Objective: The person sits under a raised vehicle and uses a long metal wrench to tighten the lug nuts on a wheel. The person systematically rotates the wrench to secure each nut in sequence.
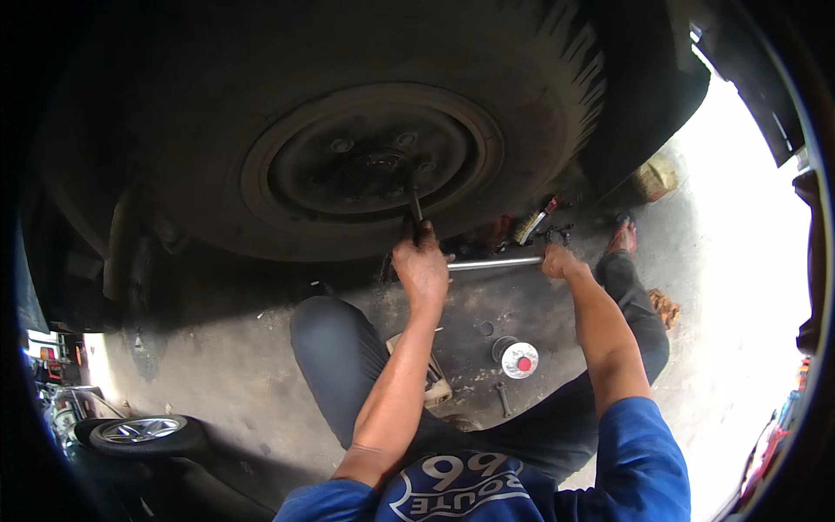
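A big dark vehicle wheel (348, 130) with a black steel rim (370, 161) fills the upper view. A wrench shaft (415, 202) runs down from a nut near the hub. My left hand (421, 265) is closed around the lower end of that shaft. A silver metal bar (494, 263) sticks out sideways to the right from there. My right hand (561, 261) grips the bar's far end. My knees in dark trousers (339, 357) rest on the concrete floor below the wheel.
A round metal cap with a red centre (519, 359) and a small bolt (504, 398) lie on the floor between my legs. Tools and rags (535, 228) sit under the tyre. A loose alloy wheel (143, 432) lies at lower left. A foot in a red shoe (623, 237) shows at right.
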Motion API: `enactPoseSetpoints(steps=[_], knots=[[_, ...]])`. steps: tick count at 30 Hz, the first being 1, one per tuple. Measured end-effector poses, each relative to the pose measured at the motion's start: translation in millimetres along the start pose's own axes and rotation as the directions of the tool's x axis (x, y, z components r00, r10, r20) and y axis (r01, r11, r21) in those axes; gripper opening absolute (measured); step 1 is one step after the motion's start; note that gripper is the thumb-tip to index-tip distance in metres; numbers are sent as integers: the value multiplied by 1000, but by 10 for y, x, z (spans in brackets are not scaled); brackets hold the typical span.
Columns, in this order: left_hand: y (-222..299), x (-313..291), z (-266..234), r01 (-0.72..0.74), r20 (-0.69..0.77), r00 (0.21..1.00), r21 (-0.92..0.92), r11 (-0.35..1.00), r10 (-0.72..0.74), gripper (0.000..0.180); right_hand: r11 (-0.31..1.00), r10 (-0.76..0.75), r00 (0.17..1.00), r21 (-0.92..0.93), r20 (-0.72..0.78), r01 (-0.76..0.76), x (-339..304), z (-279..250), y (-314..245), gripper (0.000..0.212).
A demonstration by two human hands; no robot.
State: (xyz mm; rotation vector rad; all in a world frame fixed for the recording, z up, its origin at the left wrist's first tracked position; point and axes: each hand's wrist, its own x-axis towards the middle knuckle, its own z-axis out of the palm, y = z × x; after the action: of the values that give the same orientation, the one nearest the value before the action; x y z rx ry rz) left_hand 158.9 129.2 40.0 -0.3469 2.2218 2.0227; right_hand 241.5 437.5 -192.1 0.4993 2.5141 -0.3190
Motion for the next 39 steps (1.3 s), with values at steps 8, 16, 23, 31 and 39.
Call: enactPoseSetpoints(steps=[8, 16, 23, 31, 39], knots=[[-98, 64, -177, 152, 154, 983, -389, 909, -98, 18, 996, -47, 971, -83, -232, 29, -1541, -1814, 180, 31], [-56, 197, -666, 227, 99, 972, -619, 752, -213, 10, 905, -269, 792, -425, -548, 14, -2883, -3361, -1308, 16], [-140, 469, -1018, 310, 164, 946, -708, 635, -280, 4, 752, -477, 691, -660, -543, 1, -3155, -3823, -2398, 17], [-90, 501, -1069, 386, 268, 919, -761, 522, -290, 6, 563, -596, 632, -819, -496, -111, -3440, -4119, -3040, 16], [-286, 653, -1029, 559, 461, 797, -808, 187, -390, 14, 38, -999, -20, -912, -33, -409, -3328, -4427, -4048, 17]])
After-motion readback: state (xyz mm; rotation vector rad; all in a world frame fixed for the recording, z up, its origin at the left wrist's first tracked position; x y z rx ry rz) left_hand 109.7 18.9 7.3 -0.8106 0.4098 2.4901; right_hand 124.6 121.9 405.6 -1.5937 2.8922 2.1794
